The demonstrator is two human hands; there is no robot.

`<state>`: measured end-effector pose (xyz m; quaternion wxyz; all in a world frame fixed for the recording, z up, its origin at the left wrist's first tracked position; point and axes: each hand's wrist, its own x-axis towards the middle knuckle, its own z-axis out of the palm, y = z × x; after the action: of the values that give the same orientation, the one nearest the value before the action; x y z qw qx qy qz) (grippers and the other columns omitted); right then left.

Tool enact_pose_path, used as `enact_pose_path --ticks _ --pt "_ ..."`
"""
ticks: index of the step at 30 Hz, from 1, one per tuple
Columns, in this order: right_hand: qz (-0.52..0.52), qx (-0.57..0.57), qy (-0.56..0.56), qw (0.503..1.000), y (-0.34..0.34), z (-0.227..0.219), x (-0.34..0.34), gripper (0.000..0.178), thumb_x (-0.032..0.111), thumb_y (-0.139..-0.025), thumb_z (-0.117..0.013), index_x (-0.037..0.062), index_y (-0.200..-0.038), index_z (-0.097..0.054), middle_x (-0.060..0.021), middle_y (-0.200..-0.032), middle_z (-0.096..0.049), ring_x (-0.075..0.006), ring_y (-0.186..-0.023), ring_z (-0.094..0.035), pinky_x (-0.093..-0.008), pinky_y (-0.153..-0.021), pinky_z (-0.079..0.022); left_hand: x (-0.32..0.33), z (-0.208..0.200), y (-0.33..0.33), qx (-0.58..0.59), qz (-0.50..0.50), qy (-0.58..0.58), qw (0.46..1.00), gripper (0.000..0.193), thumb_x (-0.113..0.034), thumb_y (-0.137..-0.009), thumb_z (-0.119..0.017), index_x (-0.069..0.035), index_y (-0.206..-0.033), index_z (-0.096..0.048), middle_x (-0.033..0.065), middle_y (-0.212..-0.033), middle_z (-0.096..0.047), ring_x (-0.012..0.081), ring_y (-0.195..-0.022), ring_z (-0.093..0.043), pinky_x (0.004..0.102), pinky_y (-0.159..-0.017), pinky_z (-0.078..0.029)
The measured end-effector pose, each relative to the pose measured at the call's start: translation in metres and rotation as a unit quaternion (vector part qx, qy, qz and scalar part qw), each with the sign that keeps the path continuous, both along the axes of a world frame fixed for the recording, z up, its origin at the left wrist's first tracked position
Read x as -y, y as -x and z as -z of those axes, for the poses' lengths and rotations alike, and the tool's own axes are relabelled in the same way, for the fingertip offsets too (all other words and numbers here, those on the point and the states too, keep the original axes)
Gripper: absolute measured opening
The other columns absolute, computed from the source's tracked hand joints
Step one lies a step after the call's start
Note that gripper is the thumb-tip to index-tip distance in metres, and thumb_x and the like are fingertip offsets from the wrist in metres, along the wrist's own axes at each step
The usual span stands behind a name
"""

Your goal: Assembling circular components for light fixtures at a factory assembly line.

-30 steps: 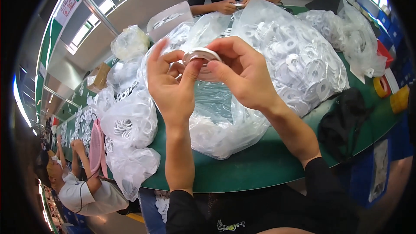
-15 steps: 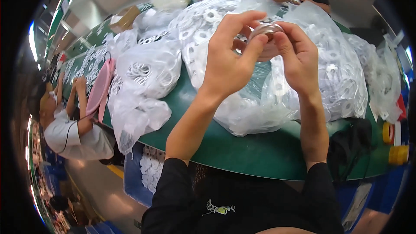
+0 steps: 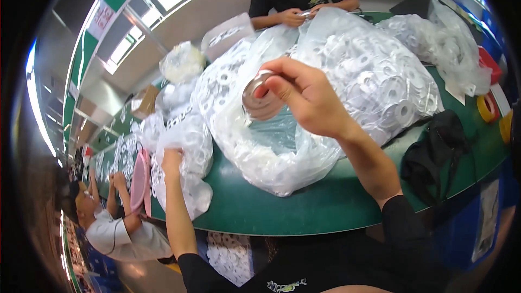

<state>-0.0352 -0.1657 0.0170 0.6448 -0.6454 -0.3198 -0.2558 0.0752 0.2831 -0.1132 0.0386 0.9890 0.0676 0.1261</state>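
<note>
At frame centre, the right hand has its fingers clamped on a tape roll. Lower left, the left hand rests on a bag, fingers' state unclear.

**Left hand off the ring**

Earlier gripped by both hands, now pinched in the right hand alone: the silvery ring, raised over the open clear bag. Dropped away to the left, the left hand, now resting on a smaller bag of white rings near the table edge.
</note>
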Motion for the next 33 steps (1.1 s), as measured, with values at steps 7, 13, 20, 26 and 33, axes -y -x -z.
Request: enact_pose_path --ticks 7,13,20,26,33 --pt "-0.012 -0.001 -0.006 1.0 0.012 -0.009 0.014 0.016 0.011 -0.087 -0.049 -0.0018 -0.097 -0.052 -0.0055 -0.08 -0.061 -0.0092 -0.075 -0.056 -0.0206 -0.068 -0.044 0.033 -0.06 0.024 0.048 0.084 -0.007 0.995 0.022 -0.02 -0.069 -0.063 0.0 -0.077 -0.061 0.0183 -0.077 -0.061 0.0268 -0.07 -0.061 0.034 -0.064 -0.047" --pt "-0.017 -0.01 -0.019 1.0 0.008 -0.01 0.009 0.017 0.011 -0.087 -0.049 -0.0024 -0.097 -0.052 -0.0048 -0.079 -0.061 -0.0084 -0.075 -0.055 -0.0204 -0.069 -0.044 0.026 -0.09 0.043 -0.057 0.008 0.281 0.958 0.017 -0.014 -0.073 -0.057 0.001 -0.079 -0.059 0.013 -0.064 -0.059 0.0163 -0.045 -0.055 0.0269 -0.047 -0.044" --pt "-0.02 -0.062 0.035 0.997 0.0 -0.005 0.014 0.017 0.009 -0.087 -0.047 -0.0023 -0.099 -0.052 -0.0059 -0.088 -0.059 -0.0088 -0.079 -0.054 -0.0206 -0.073 -0.043 0.111 -0.138 0.09 0.186 0.148 0.18 0.955 0.01 -0.007 -0.083 -0.051 0.001 -0.089 -0.05 0.0115 -0.069 -0.06 0.013 -0.057 -0.057 0.0253 -0.047 -0.043" --pt "-0.111 0.045 0.073 0.99 -0.007 0.008 -0.002 0.018 0.01 -0.089 -0.044 -0.0016 -0.101 -0.051 -0.0105 -0.115 -0.046 -0.013 -0.088 -0.053 -0.0251 -0.077 -0.044 0.269 -0.153 0.11 0.188 0.377 0.604 0.677 0.01 -0.005 -0.084 -0.052 0.002 -0.09 -0.048 0.0092 -0.078 -0.058 0.0132 -0.065 -0.058 0.0202 -0.053 -0.044" --pt "-0.071 -0.049 -0.019 0.996 -0.005 0.003 -0.006 0.016 0.006 -0.086 -0.048 -0.0011 -0.1 -0.052 -0.0059 -0.092 -0.056 -0.0089 -0.081 -0.053 -0.021 -0.072 -0.043 0.298 -0.137 0.087 0.223 0.386 0.611 0.654 0.016 -0.005 -0.081 -0.057 0.0 -0.096 -0.054 0.0055 -0.074 -0.06 0.0069 -0.06 -0.054 0.0182 -0.049 -0.042"
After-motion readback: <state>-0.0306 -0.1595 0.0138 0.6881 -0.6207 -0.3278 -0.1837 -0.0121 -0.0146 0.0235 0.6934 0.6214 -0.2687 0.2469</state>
